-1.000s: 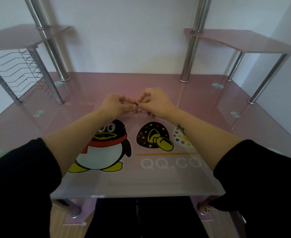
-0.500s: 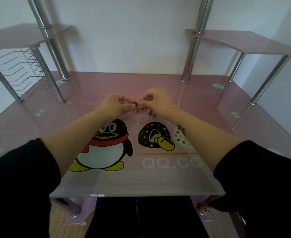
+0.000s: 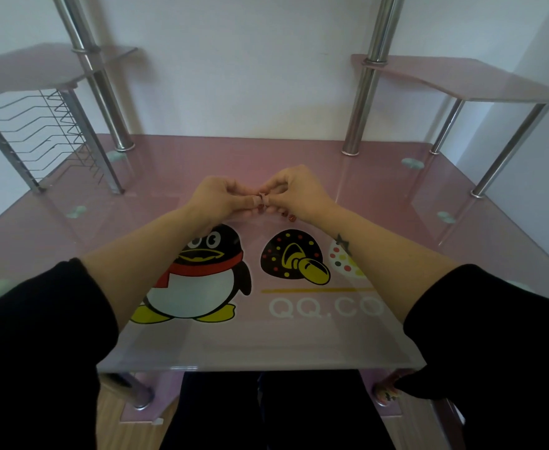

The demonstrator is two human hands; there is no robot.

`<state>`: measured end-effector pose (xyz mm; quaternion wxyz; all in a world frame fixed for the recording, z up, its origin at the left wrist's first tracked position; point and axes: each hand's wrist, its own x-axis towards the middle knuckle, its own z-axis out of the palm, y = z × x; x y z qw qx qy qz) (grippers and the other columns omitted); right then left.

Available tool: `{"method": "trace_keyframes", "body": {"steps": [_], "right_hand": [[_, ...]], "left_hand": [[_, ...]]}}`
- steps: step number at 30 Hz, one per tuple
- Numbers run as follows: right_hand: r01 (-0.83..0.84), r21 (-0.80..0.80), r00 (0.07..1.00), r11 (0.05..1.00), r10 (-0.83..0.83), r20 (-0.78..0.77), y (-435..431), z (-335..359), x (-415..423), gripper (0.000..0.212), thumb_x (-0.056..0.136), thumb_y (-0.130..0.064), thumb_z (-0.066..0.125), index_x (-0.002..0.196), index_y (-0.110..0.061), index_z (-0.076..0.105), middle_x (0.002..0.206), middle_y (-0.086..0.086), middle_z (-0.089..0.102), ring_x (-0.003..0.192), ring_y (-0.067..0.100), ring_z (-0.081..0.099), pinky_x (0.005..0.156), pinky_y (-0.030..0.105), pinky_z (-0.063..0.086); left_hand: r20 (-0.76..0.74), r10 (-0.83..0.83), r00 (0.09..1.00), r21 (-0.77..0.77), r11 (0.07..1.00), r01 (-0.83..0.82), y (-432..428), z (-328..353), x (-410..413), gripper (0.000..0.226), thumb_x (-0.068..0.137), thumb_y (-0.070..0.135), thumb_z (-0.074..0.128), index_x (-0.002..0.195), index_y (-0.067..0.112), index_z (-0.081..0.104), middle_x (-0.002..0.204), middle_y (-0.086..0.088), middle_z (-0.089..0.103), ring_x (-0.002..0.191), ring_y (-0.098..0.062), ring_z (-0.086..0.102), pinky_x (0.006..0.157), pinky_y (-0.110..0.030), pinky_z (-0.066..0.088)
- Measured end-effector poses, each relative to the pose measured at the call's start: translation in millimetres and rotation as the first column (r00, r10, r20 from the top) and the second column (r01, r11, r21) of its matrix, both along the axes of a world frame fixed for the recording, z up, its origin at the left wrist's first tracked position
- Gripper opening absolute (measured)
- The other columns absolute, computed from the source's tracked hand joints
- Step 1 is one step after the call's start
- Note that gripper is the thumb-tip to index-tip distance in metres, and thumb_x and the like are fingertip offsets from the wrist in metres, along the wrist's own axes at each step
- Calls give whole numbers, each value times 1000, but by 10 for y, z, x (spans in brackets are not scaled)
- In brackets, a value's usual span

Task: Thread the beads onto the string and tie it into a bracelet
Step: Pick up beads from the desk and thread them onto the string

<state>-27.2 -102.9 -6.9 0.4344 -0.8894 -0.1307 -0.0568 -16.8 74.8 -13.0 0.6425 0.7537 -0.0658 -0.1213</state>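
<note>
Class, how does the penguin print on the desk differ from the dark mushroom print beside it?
The penguin is larger than the mushroom. It wears a red scarf; the mushroom has coloured dots. The left forearm hides part of the penguin; the mushroom shows whole. Both have yellow parts.

Pink glass surface [image 3: 396, 196] with a cartoon penguin print [image 3: 198, 280]. Mushroom print [image 3: 291, 258] just right of the penguin, QQ.CO lettering [image 3: 325, 307] lower right, wire rack [image 3: 46, 138] way back-left.

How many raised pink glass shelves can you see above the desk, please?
2: the left shelf above the wire rack, the right shelf on the opposite side. None appears hidden.
</note>
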Motion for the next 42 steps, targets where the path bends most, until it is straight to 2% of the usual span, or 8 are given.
{"method": "trace_keyframes", "body": {"steps": [2, 7, 15, 20, 27, 31, 37, 42], "right_hand": [[-45, 4, 999, 999, 45, -8, -1, 19, -7, 24, 79, 0, 72, 103, 1, 69, 82, 16, 73, 58, 1, 65, 59, 17, 56], [-35, 55, 999, 998, 37, -36, 20, 51, 8, 20, 80, -4, 73, 100, 0, 70, 79, 17, 73, 65, 16, 69, 67, 27, 59], [-27, -78, 997, 997, 21, -79, -1, 106, 60, 26, 85, -2, 67, 110, -3, 65, 103, 8, 70, 59, 21, 67, 47, 18, 51], [-103, 362, 944, 927, 206, -259, 31, 192, 19, 33, 86, 7, 58, 115, -7, 56, 89, 8, 72, 61, 17, 69, 57, 26, 56], [112, 346, 948, 932, 4, -319, -45, 188, 33, 9, 90, -5, 63, 97, 1, 60, 76, 18, 67, 53, 15, 66, 51, 22, 55], [171, 273, 956, 947, -92, -280, -145, 150, 37, 4, 87, -6, 66, 87, -3, 64, 62, 8, 64, 43, 8, 57, 42, 18, 48], [201, 240, 955, 950, -135, -265, -232, 116, 9, 6, 86, -9, 67, 81, -9, 66, 61, 6, 63, 36, 4, 51, 36, 16, 38], [192, 261, 954, 946, -118, -276, -263, 109, 6, 5, 87, -8, 66, 82, -7, 67, 61, 6, 62, 38, 5, 51, 37, 16, 38]], "left_hand": [[1, 3, 1000, 10, 1000, -3, -2, 12, -2, 17, 74, 7, 78, 88, 0, 71, 79, -11, 76, 75, -18, 74, 62, -18, 57], [17, 24, 1000, -1, 1000, -24, -22, 62, -7, 14, 79, 1, 73, 92, 0, 67, 74, -11, 75, 71, -19, 74, 60, -19, 57], [201, 38, 979, 99, 993, -59, -3, 236, 53, 14, 82, 1, 72, 87, 10, 63, 78, -11, 72, 70, -19, 70, 60, -22, 56], [244, 15, 970, 145, 988, -51, -84, 331, 100, 13, 81, 6, 75, 86, 12, 65, 75, -6, 71, 66, -13, 68, 58, -20, 52], [354, 77, 932, 186, 971, -150, -90, 264, 124, 11, 83, 11, 74, 82, 16, 64, 74, -5, 70, 62, -10, 68, 57, -19, 53], [367, -76, 927, 381, 922, -76, -156, 202, 114, 13, 78, 20, 80, 78, 16, 68, 72, -3, 72, 58, -9, 66, 55, -21, 55], [335, -376, 864, 643, 761, 82, -367, 122, 69, 15, 79, 17, 77, 94, 21, 77, 81, 10, 72, 66, 3, 62, 78, -25, 55], [310, -448, 839, 707, 698, 111, -469, 94, 44, 17, 81, 14, 74, 97, 18, 77, 73, 8, 69, 68, -19, 70, 70, -28, 59]]}}
